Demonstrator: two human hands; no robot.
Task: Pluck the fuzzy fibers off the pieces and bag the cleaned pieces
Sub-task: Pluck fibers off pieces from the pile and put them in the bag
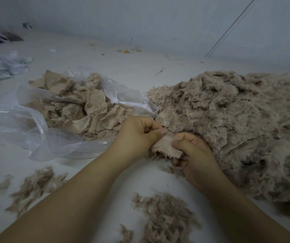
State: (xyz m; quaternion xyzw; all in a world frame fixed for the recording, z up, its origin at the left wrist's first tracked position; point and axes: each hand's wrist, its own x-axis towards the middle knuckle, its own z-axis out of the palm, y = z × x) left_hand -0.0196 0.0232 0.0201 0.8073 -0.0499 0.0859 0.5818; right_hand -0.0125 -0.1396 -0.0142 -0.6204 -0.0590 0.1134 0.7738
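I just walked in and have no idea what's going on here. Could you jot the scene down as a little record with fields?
Activity: plucking fuzz off fabric pieces
Left hand: pinches the held piece
Right hand: grips the same piece
Clear plastic bag: open, left of the hands, holds pieces
Fuzzy pile: right of the hands
Loose fiber tufts: scattered near the forearms
Surface: pale, lightly littered

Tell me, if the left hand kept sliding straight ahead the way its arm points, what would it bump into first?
Probably the big fuzzy pile. The left hand, pinching the fabric piece, points up and to the right, with the pile's edge right beyond its knuckles; depth is uncertain.
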